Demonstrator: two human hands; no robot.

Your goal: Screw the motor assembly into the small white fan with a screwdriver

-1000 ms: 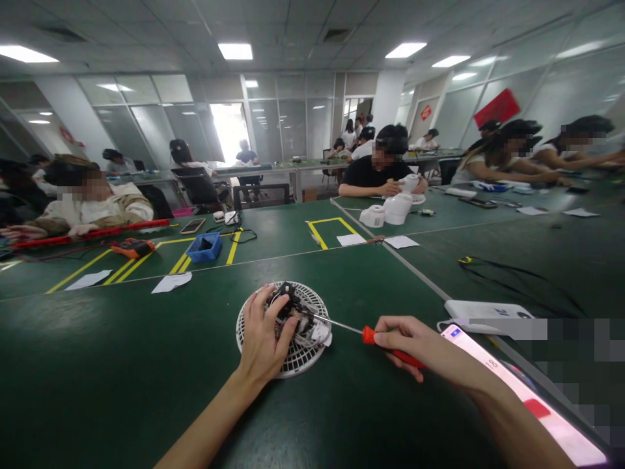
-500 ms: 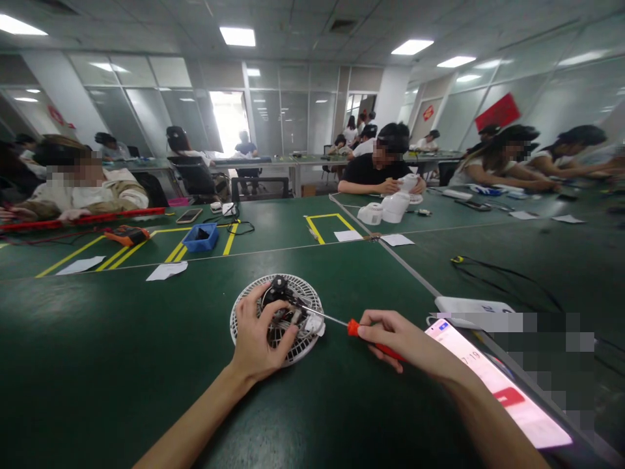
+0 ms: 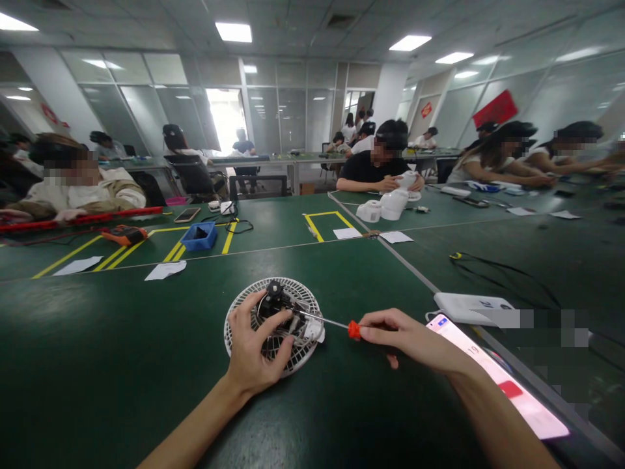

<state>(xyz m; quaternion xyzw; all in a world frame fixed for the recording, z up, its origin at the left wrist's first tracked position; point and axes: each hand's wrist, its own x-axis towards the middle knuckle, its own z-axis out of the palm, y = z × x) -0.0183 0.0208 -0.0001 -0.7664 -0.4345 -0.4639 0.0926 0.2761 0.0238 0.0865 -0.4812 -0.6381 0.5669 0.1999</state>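
A round white fan grille (image 3: pixel 236 306) lies on the green table with a black motor unit (image 3: pixel 274 291) and wires on top of it. My left hand (image 3: pixel 254 348) grips the motor unit from the left, fingers curled over it and thumb at its near side. In my right hand (image 3: pixel 398 335) is a screwdriver with a red handle (image 3: pixel 354 329); most of the handle is hidden in the fingers. Its metal shaft (image 3: pixel 329 321) points left into the motor unit, where the tip cannot be made out. A white plastic piece (image 3: pixel 314 329) sits at the grille's right side.
A lit phone (image 3: pixel 502 384) and a white power bank (image 3: pixel 471 308) lie to the right, near a black cable (image 3: pixel 502 270). Farther off are a blue bin (image 3: pixel 199 238), paper slips (image 3: pixel 166 270) and white fan parts (image 3: pixel 393 205). Co-workers sit across the tables.
The grille and motor unit have shifted slightly left and nearer, with my left hand. My right hand has turned a little on the screwdriver, hiding more of its handle.
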